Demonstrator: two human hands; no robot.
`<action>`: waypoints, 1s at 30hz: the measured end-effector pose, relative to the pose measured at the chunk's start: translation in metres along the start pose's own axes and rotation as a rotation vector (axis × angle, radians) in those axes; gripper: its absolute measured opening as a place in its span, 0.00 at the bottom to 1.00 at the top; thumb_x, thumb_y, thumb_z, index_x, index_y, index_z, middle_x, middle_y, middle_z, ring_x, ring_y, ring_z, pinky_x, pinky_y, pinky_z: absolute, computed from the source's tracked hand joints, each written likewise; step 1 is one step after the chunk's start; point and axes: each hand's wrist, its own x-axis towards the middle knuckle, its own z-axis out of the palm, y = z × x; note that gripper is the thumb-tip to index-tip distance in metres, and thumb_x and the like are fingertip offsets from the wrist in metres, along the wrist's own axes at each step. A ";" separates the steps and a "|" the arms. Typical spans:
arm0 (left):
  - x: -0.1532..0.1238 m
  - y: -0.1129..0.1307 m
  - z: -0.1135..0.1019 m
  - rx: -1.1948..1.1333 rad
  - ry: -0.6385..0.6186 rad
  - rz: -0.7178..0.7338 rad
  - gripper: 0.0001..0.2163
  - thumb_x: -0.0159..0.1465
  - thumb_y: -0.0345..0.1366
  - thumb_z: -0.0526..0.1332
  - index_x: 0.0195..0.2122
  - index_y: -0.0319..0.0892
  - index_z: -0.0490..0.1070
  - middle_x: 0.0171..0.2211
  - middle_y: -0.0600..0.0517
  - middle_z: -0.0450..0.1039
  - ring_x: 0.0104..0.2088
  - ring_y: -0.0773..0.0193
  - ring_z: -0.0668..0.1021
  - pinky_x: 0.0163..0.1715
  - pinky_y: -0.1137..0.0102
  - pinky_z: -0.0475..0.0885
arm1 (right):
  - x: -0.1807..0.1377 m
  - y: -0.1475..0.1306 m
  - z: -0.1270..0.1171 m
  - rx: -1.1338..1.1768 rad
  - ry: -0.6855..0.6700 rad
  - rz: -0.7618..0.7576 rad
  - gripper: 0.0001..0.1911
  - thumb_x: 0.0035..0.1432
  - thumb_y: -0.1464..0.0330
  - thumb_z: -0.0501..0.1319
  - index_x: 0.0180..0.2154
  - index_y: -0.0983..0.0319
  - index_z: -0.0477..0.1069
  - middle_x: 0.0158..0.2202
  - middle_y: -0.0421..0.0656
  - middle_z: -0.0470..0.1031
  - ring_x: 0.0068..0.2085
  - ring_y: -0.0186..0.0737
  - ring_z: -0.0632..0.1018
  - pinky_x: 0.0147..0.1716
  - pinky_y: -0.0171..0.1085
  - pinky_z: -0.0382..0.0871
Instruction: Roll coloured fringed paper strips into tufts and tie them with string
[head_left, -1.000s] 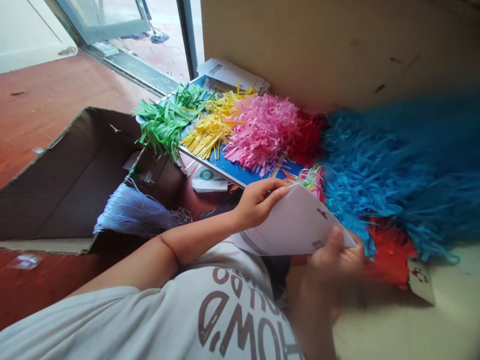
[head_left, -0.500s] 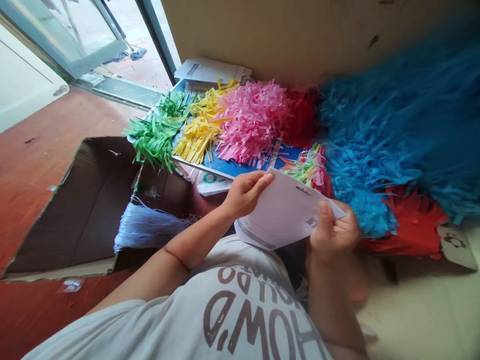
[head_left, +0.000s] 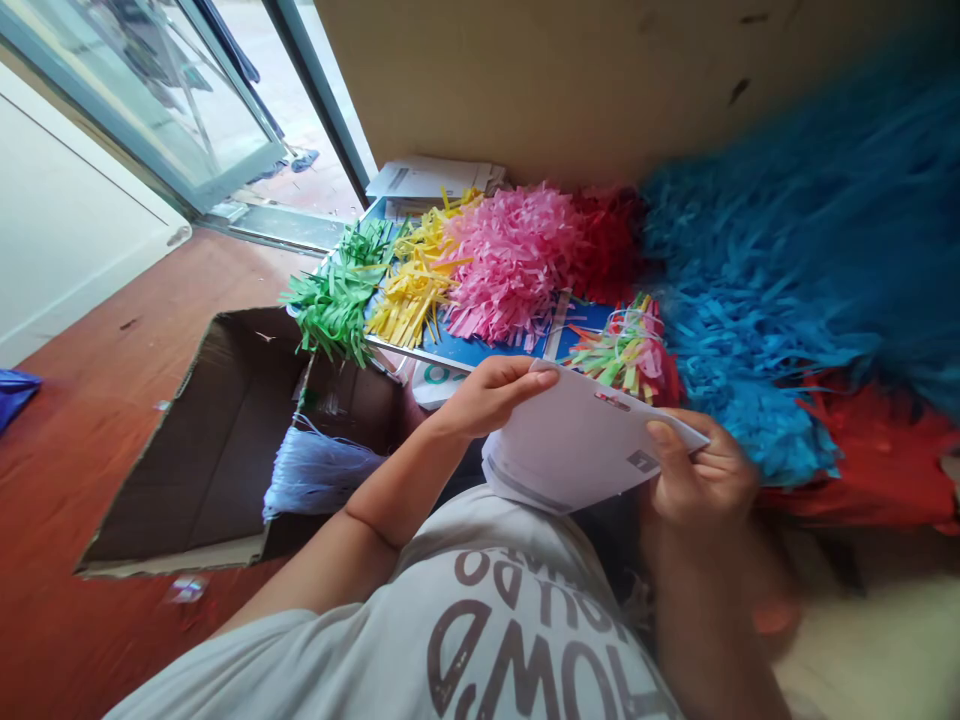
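In front of my shirt, a white card with a hanging slot [head_left: 577, 440] is held by its upper edge and curves down toward my lap. At its top left corner my left hand [head_left: 499, 392] pinches it between thumb and fingers. My right hand [head_left: 701, 475] grips the right corner, thumb on the near face. Whether there is one card or a stack I cannot tell. Just beyond the card lies a tied bundle of mixed-colour paper tassels [head_left: 628, 345] on a blue board [head_left: 480, 342].
Green [head_left: 341, 290], yellow [head_left: 412, 290] and pink paper fringe [head_left: 517, 260] lie across the board, with white cards [head_left: 435, 178] behind. Blue fringe [head_left: 757, 330] is piled at right. An open cardboard box [head_left: 180, 460] on the floor has white strings [head_left: 319, 470] over its edge.
The view has shifted slightly, so the scene sits further right and lower. Both hands keep their hold on the card, which has barely changed its pose.
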 end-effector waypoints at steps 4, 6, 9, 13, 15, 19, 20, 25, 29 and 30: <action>-0.004 -0.001 -0.001 -0.052 0.029 -0.027 0.20 0.55 0.51 0.71 0.28 0.36 0.76 0.24 0.52 0.73 0.24 0.69 0.74 0.25 0.76 0.67 | 0.000 0.004 0.001 0.022 0.009 0.059 0.14 0.54 0.58 0.69 0.37 0.62 0.78 0.28 0.40 0.78 0.28 0.38 0.77 0.28 0.35 0.72; -0.004 -0.003 -0.002 -0.050 0.055 -0.025 0.19 0.56 0.51 0.70 0.29 0.36 0.76 0.24 0.52 0.74 0.24 0.69 0.74 0.24 0.76 0.67 | 0.000 0.005 0.002 0.046 -0.033 0.110 0.16 0.54 0.56 0.68 0.37 0.62 0.78 0.28 0.40 0.78 0.28 0.39 0.78 0.28 0.37 0.73; -0.002 -0.005 -0.005 -0.029 0.086 -0.018 0.19 0.56 0.50 0.70 0.28 0.36 0.74 0.22 0.53 0.73 0.22 0.70 0.73 0.23 0.76 0.66 | 0.001 0.005 0.003 0.068 -0.102 0.175 0.19 0.55 0.54 0.67 0.38 0.63 0.79 0.27 0.40 0.78 0.28 0.40 0.78 0.29 0.39 0.74; 0.002 -0.008 -0.010 0.006 0.085 -0.002 0.19 0.56 0.50 0.70 0.28 0.36 0.74 0.23 0.52 0.73 0.23 0.69 0.74 0.25 0.75 0.68 | 0.003 0.006 0.004 0.115 -0.149 0.216 0.19 0.55 0.55 0.67 0.40 0.63 0.79 0.29 0.41 0.79 0.30 0.41 0.78 0.33 0.40 0.75; 0.003 -0.009 -0.012 0.045 0.081 0.010 0.19 0.56 0.50 0.70 0.28 0.36 0.74 0.23 0.52 0.73 0.24 0.69 0.74 0.25 0.74 0.68 | 0.004 0.006 0.005 0.153 -0.163 0.235 0.19 0.56 0.54 0.66 0.40 0.63 0.79 0.30 0.42 0.79 0.31 0.42 0.79 0.33 0.41 0.75; 0.002 -0.010 -0.014 0.116 0.110 0.052 0.19 0.57 0.50 0.69 0.29 0.36 0.74 0.24 0.52 0.74 0.24 0.69 0.73 0.25 0.75 0.67 | 0.003 0.004 0.010 0.230 -0.184 0.280 0.22 0.57 0.52 0.64 0.41 0.63 0.79 0.31 0.45 0.80 0.33 0.45 0.80 0.32 0.41 0.75; 0.001 -0.010 -0.015 0.130 0.115 0.059 0.19 0.57 0.51 0.69 0.29 0.36 0.75 0.24 0.52 0.74 0.24 0.69 0.74 0.26 0.75 0.68 | 0.003 0.004 0.010 0.233 -0.179 0.285 0.22 0.57 0.51 0.64 0.40 0.63 0.79 0.31 0.45 0.80 0.33 0.45 0.80 0.31 0.41 0.75; 0.000 -0.008 -0.011 0.172 0.099 0.077 0.20 0.57 0.52 0.68 0.30 0.36 0.75 0.24 0.52 0.74 0.26 0.68 0.74 0.28 0.74 0.69 | 0.004 0.002 0.008 0.190 -0.156 0.243 0.21 0.58 0.52 0.64 0.41 0.62 0.79 0.32 0.44 0.80 0.33 0.46 0.80 0.32 0.41 0.75; 0.000 -0.003 -0.005 0.199 0.125 0.074 0.18 0.54 0.49 0.71 0.29 0.36 0.76 0.24 0.52 0.74 0.25 0.69 0.74 0.27 0.75 0.69 | 0.006 0.005 0.005 0.169 -0.181 0.213 0.21 0.58 0.53 0.64 0.42 0.62 0.78 0.31 0.43 0.80 0.33 0.45 0.80 0.32 0.41 0.75; 0.001 -0.001 -0.003 0.208 0.117 0.060 0.17 0.53 0.47 0.72 0.30 0.36 0.77 0.24 0.52 0.75 0.26 0.68 0.74 0.27 0.74 0.69 | 0.006 0.006 0.005 0.165 -0.183 0.210 0.20 0.58 0.53 0.64 0.43 0.62 0.78 0.31 0.43 0.80 0.33 0.45 0.80 0.32 0.41 0.75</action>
